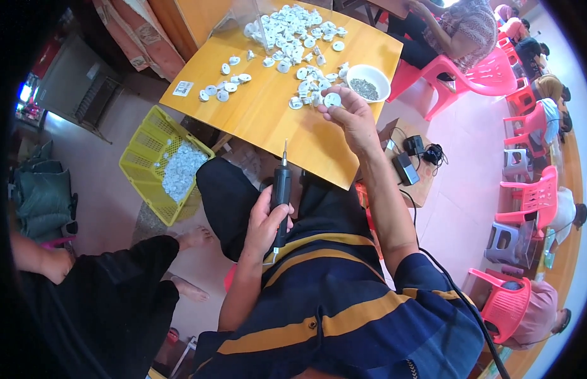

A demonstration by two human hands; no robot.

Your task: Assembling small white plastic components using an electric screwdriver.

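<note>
My left hand [262, 227] wraps driver [282, 183], tip pointing forward, well short of bowl [383, 77]. My right hand [356, 120] pinches 1 white disc [332, 100] just left of bowl, beside loose discs [296, 102]. I'd favour light rim pinch, face uncovered, wrist steady, driver tip clear of fingers.

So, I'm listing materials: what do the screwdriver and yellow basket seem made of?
Screwdriver: probably matte plastic, from its dull black body; bit likely bright steel, from its grey shine. Yellow basket: apparently smooth plastic, from its even colour and slotted walls.
</note>
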